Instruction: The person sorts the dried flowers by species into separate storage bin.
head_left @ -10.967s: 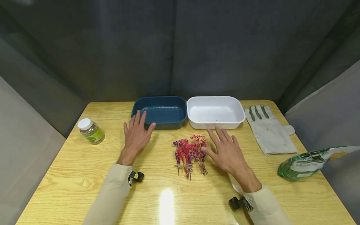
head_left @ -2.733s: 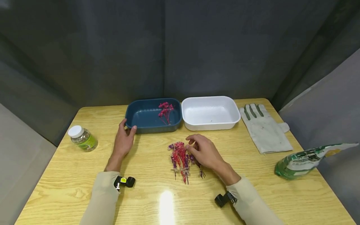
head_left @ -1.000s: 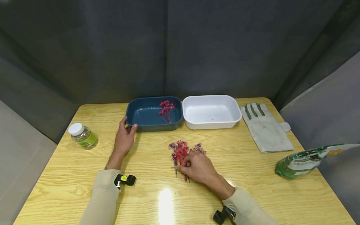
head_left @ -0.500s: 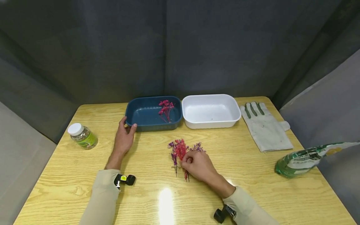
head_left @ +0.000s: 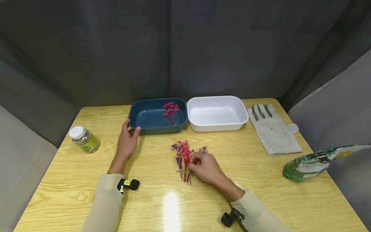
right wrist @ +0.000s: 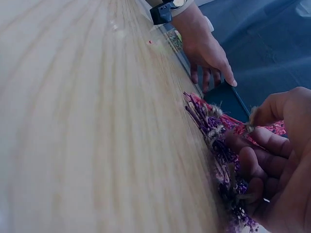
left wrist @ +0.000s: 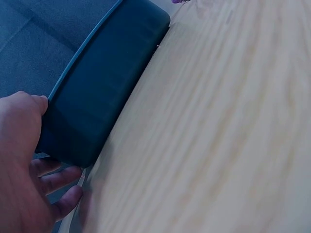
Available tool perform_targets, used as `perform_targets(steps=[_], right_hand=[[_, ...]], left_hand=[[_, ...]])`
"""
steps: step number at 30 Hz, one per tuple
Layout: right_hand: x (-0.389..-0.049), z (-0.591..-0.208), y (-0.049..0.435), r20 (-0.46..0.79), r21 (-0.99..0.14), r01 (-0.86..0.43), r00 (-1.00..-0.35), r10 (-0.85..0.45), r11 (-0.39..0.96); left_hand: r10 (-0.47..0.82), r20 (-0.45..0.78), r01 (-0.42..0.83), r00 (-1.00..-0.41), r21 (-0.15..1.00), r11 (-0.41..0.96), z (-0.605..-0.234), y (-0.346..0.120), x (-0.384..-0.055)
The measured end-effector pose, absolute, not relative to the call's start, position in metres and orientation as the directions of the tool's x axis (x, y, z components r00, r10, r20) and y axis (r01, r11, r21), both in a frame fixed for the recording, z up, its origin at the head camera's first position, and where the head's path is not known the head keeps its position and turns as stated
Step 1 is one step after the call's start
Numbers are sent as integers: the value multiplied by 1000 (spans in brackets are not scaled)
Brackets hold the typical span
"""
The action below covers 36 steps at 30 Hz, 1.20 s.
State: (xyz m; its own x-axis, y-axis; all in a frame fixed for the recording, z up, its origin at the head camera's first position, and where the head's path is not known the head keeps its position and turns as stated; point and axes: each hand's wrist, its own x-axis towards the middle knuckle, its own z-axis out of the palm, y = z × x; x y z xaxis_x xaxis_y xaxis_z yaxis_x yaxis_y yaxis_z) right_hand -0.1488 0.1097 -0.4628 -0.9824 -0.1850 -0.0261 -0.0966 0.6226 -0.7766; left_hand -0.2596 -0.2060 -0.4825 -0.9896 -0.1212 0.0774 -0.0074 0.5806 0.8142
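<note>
My left hand (head_left: 127,143) holds the near left corner of the dark blue tray (head_left: 147,120), thumb on the rim and fingers around the side, as the left wrist view confirms. A small pink dried flower bunch (head_left: 171,111) lies inside that tray, towards the right. On the table, thumb and forefinger of my right hand (head_left: 207,167) pinch a red dried flower bunch (head_left: 184,151) near its twine tie (right wrist: 250,127). Close by lie a purple bunch (head_left: 179,162) on its left and another purple bunch (head_left: 203,149), partly hidden behind my right hand.
Against the blue tray's right side stands a white tray (head_left: 218,115). A grey work glove (head_left: 273,135) lies further right, with a green and white bag (head_left: 307,166) nearer the right edge. The white-capped jar (head_left: 87,141) stands at left. A dark curtain (head_left: 174,48) hangs behind.
Since the first frame, a pink bunch has come into the blue tray. The right hand has moved from the right-hand bunch to the red one, whose stems have shifted left. The left hand stays put.
</note>
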Motion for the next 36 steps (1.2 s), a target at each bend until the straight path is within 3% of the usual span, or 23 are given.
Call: perform_targets(steps=[6, 13, 21, 30, 36], right_hand=[[-150, -462, 111, -22, -774, -88, -986, -167, 627], [-150, -458, 109, -108, -759, -33, -979, -175, 650], [-152, -459, 112, -184, -791, 7, -957, -226, 612], [-155, -461, 115, -189, -806, -10, -943, -273, 592], [-158, -463, 116, -238, -850, 53, -926, -292, 524]], left_hand=[[-121, 82, -4, -989, 815, 580, -484, -207, -260], [-120, 81, -4, -989, 812, 584, -483, -207, -260], [-119, 91, 5, -989, 814, 581, -484, -207, -261], [-119, 98, 11, -988, 814, 581, -484, -207, -261], [-124, 93, 4, -988, 816, 579, -485, -207, -262]])
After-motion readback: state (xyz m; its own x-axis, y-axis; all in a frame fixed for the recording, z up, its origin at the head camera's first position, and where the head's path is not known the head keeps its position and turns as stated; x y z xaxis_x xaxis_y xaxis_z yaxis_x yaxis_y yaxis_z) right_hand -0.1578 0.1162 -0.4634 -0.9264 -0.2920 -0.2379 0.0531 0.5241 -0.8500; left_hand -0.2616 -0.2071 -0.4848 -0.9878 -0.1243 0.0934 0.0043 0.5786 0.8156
